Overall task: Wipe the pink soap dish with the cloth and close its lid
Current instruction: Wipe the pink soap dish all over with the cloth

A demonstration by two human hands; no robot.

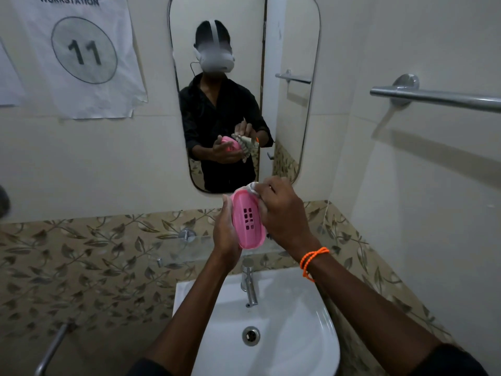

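Note:
The pink soap dish is held up above the sink, tilted on its side so its slotted inside faces me. My left hand grips it from the left edge and underneath. My right hand holds a pale cloth bunched against the dish's right and upper rim; most of the cloth is hidden under my fingers. No lid can be made out apart from the dish.
A white sink with a chrome tap lies below my hands. A mirror hangs on the wall ahead. A steel towel bar sticks out at the right. A glass shelf sits behind the tap.

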